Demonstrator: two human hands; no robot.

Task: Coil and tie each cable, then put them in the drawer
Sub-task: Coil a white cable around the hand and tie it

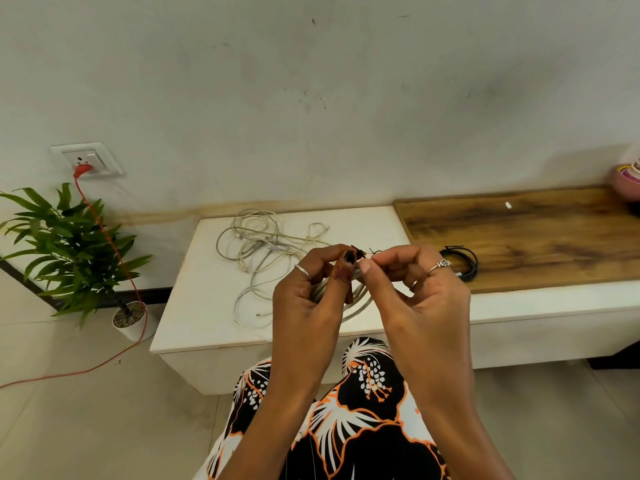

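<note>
While both hands are raised in front of the low white cabinet (194, 306), the left hand (308, 299) grips a coiled white cable (358, 301), fingers curled round the bundle, thumb and forefinger pinched together at the top. Right hand (419, 292) meets it fingertip to fingertip, thumb and index pinching a thin black tie (372, 251) whose loose ends stick up just above the fingertips. Coil loops hang below and between the two palms; only a few strands show, rest hidden behind the left fingers. Cannot tell whether the tie is already wrapped round the coil. Rings on both hands.

Beyond the left fingers, on the cabinet top, lies a loose tangle of white cables (259, 251), uncoiled, spreading toward the cabinet's near edge. Just past the right hand's knuckles, a coiled black cable (464, 263) lies on the wooden top (536, 237), near its front edge, partly hidden by the right fingers. Small white bit (508, 204) farther back on the wood, too small to tell what. Pink bowls (628, 178) at the far right edge.

Well to the left of the hands: potted plant (69, 251) on the floor, wall socket (86, 162) with a red plug, red cord (107, 237) trailing down past the plant and across the floor. Patterned black, white and orange garment (346, 420) below the wrists.
</note>
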